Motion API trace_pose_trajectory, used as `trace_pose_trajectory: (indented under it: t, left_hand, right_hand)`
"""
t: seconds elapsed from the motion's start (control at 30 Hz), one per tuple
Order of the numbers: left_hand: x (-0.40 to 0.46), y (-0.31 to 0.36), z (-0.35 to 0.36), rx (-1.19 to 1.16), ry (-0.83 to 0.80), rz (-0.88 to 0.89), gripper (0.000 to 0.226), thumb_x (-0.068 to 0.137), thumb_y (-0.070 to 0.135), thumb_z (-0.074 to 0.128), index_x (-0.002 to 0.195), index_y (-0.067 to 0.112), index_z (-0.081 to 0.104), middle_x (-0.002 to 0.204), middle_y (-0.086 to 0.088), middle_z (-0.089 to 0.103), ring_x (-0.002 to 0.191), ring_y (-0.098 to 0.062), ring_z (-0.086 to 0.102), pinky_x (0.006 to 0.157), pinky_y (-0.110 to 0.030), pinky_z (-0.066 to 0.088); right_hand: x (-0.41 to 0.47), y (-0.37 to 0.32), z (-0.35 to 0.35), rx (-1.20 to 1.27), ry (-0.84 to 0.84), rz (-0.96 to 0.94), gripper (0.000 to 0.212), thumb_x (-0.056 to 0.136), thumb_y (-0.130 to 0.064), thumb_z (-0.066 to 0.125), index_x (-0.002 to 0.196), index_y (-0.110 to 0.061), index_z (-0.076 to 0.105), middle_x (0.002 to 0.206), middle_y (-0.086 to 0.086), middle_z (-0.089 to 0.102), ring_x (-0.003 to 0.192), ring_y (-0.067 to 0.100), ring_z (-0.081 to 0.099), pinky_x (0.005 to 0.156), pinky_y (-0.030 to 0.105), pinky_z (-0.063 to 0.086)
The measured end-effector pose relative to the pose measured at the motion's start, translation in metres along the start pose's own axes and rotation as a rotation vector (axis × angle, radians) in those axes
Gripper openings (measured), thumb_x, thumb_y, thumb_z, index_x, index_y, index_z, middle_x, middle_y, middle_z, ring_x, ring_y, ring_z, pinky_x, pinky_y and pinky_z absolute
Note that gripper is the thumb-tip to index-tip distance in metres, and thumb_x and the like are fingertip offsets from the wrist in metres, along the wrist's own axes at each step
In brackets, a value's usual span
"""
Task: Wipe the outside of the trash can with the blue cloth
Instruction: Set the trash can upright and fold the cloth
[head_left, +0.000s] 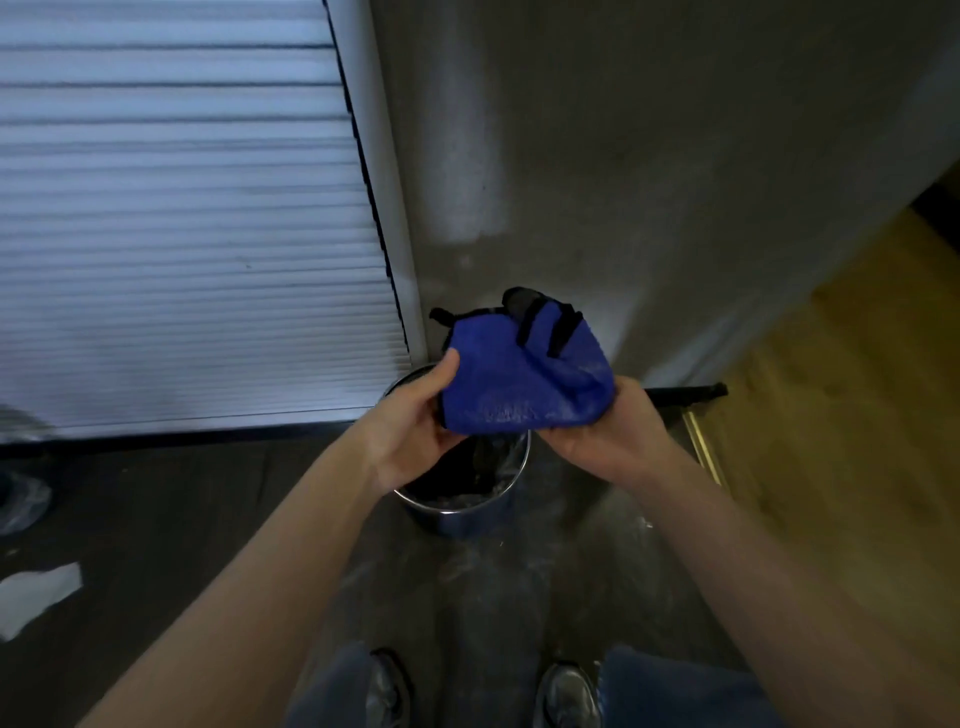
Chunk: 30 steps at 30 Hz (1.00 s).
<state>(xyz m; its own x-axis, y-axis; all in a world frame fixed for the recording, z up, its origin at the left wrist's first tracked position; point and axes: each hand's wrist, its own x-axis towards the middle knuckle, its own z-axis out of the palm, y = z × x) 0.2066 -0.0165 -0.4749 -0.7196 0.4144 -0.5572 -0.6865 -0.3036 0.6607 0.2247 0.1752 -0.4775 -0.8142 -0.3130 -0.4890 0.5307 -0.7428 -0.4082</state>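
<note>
A blue cloth (524, 379) with black trim is held bunched up in front of me, above the trash can. My left hand (415, 431) grips its left edge, thumb on top. My right hand (602, 436) grips its lower right corner. The trash can (457, 514) is a small round metal bin with a shiny rim and a dark liner, standing on the floor in the corner below my hands. Its far side is hidden behind the cloth and hands.
A closed window blind (182, 234) fills the left wall and a grey wall (623, 182) stands behind the can. A wooden floor (857, 415) begins at the right past a brass threshold strip (704, 452). White scraps (36, 592) lie at the left. My shoes (566, 696) are at the bottom.
</note>
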Motion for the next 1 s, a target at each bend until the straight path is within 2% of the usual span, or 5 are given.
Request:
trace_pose_trajectory:
  t: [0.17, 0.3, 0.63, 0.83, 1.0]
  left_hand:
    - [-0.022, 0.025, 0.007, 0.144, 0.041, 0.196, 0.032, 0.073, 0.014, 0.065, 0.105, 0.015, 0.063, 0.097, -0.001, 0.074, 0.085, -0.013, 0.071, 0.068, -0.025, 0.058]
    - [-0.036, 0.048, 0.022, 0.732, 0.192, 0.568, 0.022, 0.08, 0.0, 0.062, 0.088, 0.019, 0.06, 0.083, 0.007, 0.065, 0.077, 0.006, 0.06, 0.075, -0.011, 0.047]
    - [-0.072, 0.09, 0.07, 1.448, 0.057, 0.737, 0.022, 0.079, -0.002, 0.058, 0.09, 0.016, 0.063, 0.074, 0.008, 0.058, 0.071, -0.005, 0.052, 0.066, -0.007, 0.037]
    - [-0.097, 0.103, 0.095, 1.572, 0.046, 0.72, 0.024, 0.078, 0.0, 0.057, 0.091, 0.016, 0.069, 0.08, -0.003, 0.069, 0.082, -0.017, 0.061, 0.076, -0.031, 0.049]
    - [-0.138, 0.116, 0.105, 1.422, -0.015, 0.712, 0.021, 0.073, 0.006, 0.071, 0.085, 0.024, 0.072, 0.059, 0.013, 0.063, 0.061, 0.001, 0.056, 0.061, -0.011, 0.043]
  right_hand:
    - [-0.011, 0.0, 0.0, -0.233, -0.03, -0.045, 0.04, 0.084, -0.031, 0.044, 0.116, -0.014, 0.06, 0.12, 0.007, 0.063, 0.106, 0.022, 0.062, 0.092, 0.034, 0.049]
    - [-0.014, -0.006, -0.005, -0.364, -0.005, -0.051, 0.075, 0.078, -0.07, 0.03, 0.123, -0.014, 0.055, 0.129, 0.007, 0.059, 0.117, 0.022, 0.057, 0.096, 0.034, 0.044]
    - [-0.013, 0.006, -0.001, -0.841, 0.135, -0.218, 0.102, 0.055, -0.054, 0.07, 0.141, -0.037, 0.017, 0.152, 0.0, 0.023, 0.136, 0.02, 0.026, 0.109, 0.037, 0.019]
    - [-0.014, -0.009, 0.044, -1.152, -0.184, -0.344, 0.056, 0.06, -0.008, 0.081, 0.1, -0.041, 0.06, 0.101, -0.02, 0.069, 0.098, -0.007, 0.06, 0.075, 0.012, 0.05]
    - [-0.032, -0.01, 0.085, -1.202, -0.136, -0.571, 0.022, 0.078, 0.001, 0.065, 0.091, -0.017, 0.062, 0.081, -0.009, 0.064, 0.072, -0.016, 0.061, 0.066, 0.005, 0.046]
